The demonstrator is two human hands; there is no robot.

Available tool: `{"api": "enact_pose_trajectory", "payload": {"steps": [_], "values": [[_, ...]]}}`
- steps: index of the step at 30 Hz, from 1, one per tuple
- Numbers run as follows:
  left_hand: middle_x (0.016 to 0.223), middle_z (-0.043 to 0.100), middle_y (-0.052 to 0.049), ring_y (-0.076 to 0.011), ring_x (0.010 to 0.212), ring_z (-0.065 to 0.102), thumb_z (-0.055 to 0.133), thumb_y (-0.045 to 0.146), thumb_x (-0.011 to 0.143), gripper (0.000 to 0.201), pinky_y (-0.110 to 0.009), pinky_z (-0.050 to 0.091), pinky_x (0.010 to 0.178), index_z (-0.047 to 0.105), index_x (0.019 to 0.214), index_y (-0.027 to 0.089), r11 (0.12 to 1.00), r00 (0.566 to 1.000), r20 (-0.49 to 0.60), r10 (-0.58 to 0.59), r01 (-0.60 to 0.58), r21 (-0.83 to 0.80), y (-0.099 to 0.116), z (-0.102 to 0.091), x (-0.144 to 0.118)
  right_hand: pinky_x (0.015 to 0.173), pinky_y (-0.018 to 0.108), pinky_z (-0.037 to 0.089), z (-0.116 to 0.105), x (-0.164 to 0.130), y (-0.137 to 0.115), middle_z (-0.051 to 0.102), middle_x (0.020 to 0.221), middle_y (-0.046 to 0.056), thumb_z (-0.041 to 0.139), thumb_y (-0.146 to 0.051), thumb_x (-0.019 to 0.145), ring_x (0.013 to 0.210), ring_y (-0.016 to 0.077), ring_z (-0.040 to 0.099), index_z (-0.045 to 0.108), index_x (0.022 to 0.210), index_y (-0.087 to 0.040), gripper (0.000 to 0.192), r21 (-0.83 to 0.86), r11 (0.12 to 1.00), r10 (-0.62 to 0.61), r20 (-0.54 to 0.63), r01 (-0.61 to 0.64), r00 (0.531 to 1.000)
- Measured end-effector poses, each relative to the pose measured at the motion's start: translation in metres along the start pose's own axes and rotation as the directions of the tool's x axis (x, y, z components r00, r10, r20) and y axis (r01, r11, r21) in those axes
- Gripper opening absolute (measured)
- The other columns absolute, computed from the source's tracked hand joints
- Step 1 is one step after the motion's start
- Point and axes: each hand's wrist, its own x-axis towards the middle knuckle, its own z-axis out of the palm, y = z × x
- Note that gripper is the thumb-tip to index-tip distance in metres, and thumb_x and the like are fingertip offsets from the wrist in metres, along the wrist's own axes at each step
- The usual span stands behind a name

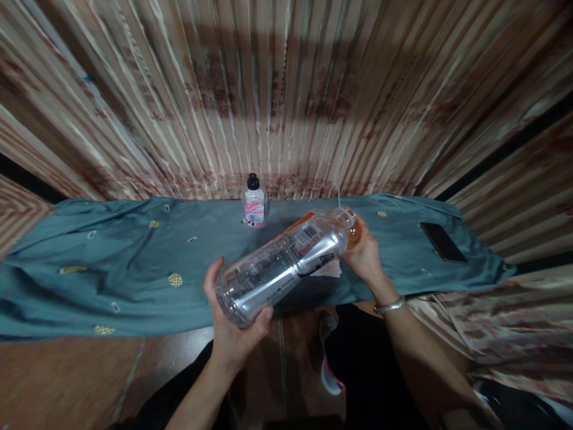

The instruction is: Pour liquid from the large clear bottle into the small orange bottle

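Observation:
A large clear plastic bottle [282, 263] with a silver label lies tilted in the air, base toward me and neck pointing up right. My left hand [233, 322] grips its base from below. My right hand [364, 254] holds the neck end, next to an orange cap or piece [353, 233] by the mouth. A white tissue-like scrap [329, 269] shows just under the bottle near my right hand. Both hands hover over the front edge of a blue-green cloth [111, 269].
A small clear bottle [253, 206] with a black cap and pink label stands at the back of the cloth. A dark phone [443, 242] lies at the right. Striped curtains [286, 89] hang behind. My legs and brown floor [67, 382] are below.

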Motion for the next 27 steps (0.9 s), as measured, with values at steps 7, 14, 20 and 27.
{"api": "enact_pose_trajectory", "payload": {"steps": [7, 14, 20, 27], "values": [[0.119, 0.062, -0.01, -0.0267, 0.099, 0.072, 0.087, 0.049, 0.074, 0.098, -0.041, 0.064, 0.082, 0.033, 0.152, 0.024, 1.0, 1.0, -0.013, 0.0, 0.0, 0.012, 0.0013, 0.0011, 0.0005, 0.111, 0.054, 0.056, -0.001, -0.0003, -0.0022, 0.074, 0.134, 0.016, 0.087, -0.044, 0.063, 0.122, 0.0361, 0.073, 0.053, 0.145, -0.019, 0.092, -0.03, 0.999, -0.028, -0.015, 0.027, 1.0], [0.117, 0.062, -0.01, -0.0266, 0.098, 0.072, 0.087, 0.047, 0.073, 0.097, -0.04, 0.064, 0.08, 0.034, 0.151, 0.024, 1.0, 1.0, -0.016, 0.004, -0.004, 0.003, 0.0031, 0.0015, 0.0011, 0.11, 0.055, 0.057, -0.001, -0.0007, -0.0013, 0.074, 0.134, 0.015, 0.087, -0.045, 0.064, 0.121, 0.0363, 0.074, 0.053, 0.146, -0.021, 0.093, -0.041, 0.999, -0.029, -0.013, 0.028, 1.0], [0.12, 0.061, -0.011, -0.0275, 0.101, 0.072, 0.088, 0.045, 0.074, 0.097, -0.042, 0.064, 0.081, 0.033, 0.152, 0.025, 1.0, 1.0, -0.009, 0.005, -0.005, -0.014, 0.0011, 0.0007, -0.0001, 0.106, 0.055, 0.059, -0.0008, -0.0001, -0.0029, 0.076, 0.13, 0.016, 0.086, -0.049, 0.064, 0.116, 0.0367, 0.076, 0.055, 0.144, -0.019, 0.091, -0.055, 0.998, -0.036, -0.027, 0.034, 0.999], [0.12, 0.061, -0.01, -0.027, 0.102, 0.071, 0.088, 0.047, 0.072, 0.098, -0.039, 0.064, 0.08, 0.032, 0.151, 0.026, 0.999, 0.999, 0.006, -0.039, 0.039, -0.021, 0.0033, -0.0001, 0.0006, 0.103, 0.052, 0.06, -0.0012, -0.0004, -0.0022, 0.077, 0.13, 0.014, 0.085, -0.047, 0.064, 0.114, 0.0353, 0.077, 0.055, 0.144, -0.021, 0.089, -0.079, 0.996, -0.055, -0.037, 0.051, 0.998]]}}
